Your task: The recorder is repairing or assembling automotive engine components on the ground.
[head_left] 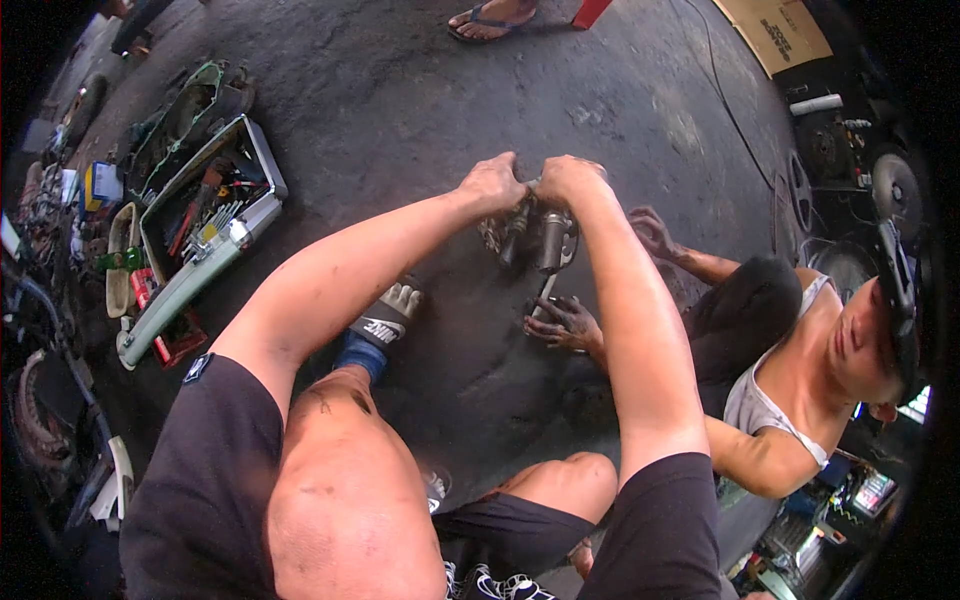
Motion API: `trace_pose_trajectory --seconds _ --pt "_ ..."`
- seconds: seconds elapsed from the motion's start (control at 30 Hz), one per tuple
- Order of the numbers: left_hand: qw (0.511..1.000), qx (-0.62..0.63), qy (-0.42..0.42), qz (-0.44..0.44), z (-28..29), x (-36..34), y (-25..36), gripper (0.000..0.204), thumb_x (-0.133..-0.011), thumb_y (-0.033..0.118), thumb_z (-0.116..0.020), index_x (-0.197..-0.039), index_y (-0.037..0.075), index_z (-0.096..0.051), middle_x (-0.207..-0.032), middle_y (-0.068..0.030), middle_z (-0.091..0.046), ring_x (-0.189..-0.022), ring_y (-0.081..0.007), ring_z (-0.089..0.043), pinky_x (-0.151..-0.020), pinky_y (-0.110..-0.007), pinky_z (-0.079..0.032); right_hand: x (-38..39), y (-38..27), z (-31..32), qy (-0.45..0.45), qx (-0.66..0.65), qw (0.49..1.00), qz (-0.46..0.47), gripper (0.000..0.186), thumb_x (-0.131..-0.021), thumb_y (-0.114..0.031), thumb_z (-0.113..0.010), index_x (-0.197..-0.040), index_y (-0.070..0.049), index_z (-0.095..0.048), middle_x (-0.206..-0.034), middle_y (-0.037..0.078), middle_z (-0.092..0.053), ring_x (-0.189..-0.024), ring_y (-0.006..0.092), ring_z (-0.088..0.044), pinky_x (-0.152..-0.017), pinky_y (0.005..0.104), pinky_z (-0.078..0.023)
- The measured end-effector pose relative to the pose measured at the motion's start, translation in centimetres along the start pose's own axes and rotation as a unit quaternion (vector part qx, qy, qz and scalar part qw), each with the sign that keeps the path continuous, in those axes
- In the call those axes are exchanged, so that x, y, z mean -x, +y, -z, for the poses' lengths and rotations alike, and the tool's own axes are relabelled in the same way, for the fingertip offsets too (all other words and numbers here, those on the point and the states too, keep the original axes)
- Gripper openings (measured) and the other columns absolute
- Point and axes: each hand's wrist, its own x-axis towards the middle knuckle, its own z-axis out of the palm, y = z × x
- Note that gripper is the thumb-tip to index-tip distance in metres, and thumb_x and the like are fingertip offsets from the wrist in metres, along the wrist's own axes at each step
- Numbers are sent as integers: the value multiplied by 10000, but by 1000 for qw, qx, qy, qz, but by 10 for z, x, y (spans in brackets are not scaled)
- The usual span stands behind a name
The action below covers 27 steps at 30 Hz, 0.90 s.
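My left hand (493, 185) and my right hand (570, 183) are side by side at arm's length, both closed round the top of a greasy metal part. Below my right hand this metal part (552, 240) shows a dark cylinder with a thin pale rod at its lower end. A darker, knobbly piece (508, 238) hangs below my left hand; whether it is joined to the cylinder I cannot tell. The part's top is hidden by my fingers. A co-worker's blackened hand (568, 325) is at the rod's lower end, and their other hand (655, 232) is raised to the right.
The co-worker (800, 400) crouches close on my right. An open toolbox (262, 160) full of hand tools lies at left, beside a green-edged cover (185, 115). A cable (735, 110) runs over the dark floor toward a cardboard sheet (770, 35). A sandalled foot (492, 20) stands at the far side.
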Motion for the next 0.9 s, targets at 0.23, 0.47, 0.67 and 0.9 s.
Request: trace_pose_trajectory --seconds 0.23,0.47,0.67,0.9 --pt "990 -16 -128 -50 8 -9 0 460 -795 288 -665 -1164 12 -660 -1190 -244 -659 -1173 -380 -608 -996 -431 -487 0 -7 0 -6 59 998 -1 364 -897 -266 -600 -1217 -128 -706 -1276 111 -669 -1191 262 -641 -965 410 -519" --pt "997 14 -62 -34 9 2 -2 393 -790 250 -652 -1114 29 -687 -1188 -233 -664 -1161 -347 -623 -996 -416 -484 1 -12 2 -43 73 996 -13 369 -925 -278 -587 -1260 -162 -688 -1316 63 -656 -1214 226 -630 -958 393 -524" --pt "984 -6 -171 -57 17 -4 1 401 -803 271 -654 -1115 20 -674 -1136 -224 -683 -1122 -346 -641 -973 -419 -495 2 -13 1 -23 73 997 -14 371 -929 -282 -579 -1266 -167 -685 -1330 62 -648 -1236 223 -615 -973 391 -515" --pt "978 -131 -74 -143 45 34 -15 384 -856 226 -593 -1201 73 -658 -1112 -205 -688 -1103 -354 -638 -956 -442 -498 13 25 -9 37 -154 987 -35 488 -911 -401 -564 -1295 -109 -638 -1312 143 -639 -1227 330 -603 -1027 454 -469"
